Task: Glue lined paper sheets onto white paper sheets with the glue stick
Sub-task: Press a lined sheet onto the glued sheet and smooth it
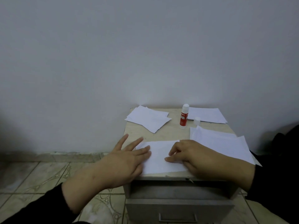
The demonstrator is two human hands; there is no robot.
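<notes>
A white paper sheet (159, 156) lies at the front edge of the small cabinet top (174, 131). My left hand (127, 160) lies flat with straight, spread fingers on the sheet's left edge. My right hand (194, 156) presses the sheet's right part with its fingertips. A red and white glue stick (184, 116) stands upright behind, and its white cap (197, 120) sits beside it on the right. A stack of lined sheets (221, 143) lies right of my right hand.
A loose pile of white sheets (148, 118) sits at the back left of the cabinet top, and another sheet (206, 115) lies at the back right. A plain wall (145, 54) rises right behind. A drawer with a handle (178, 217) is below, tiled floor (40, 175) to the left.
</notes>
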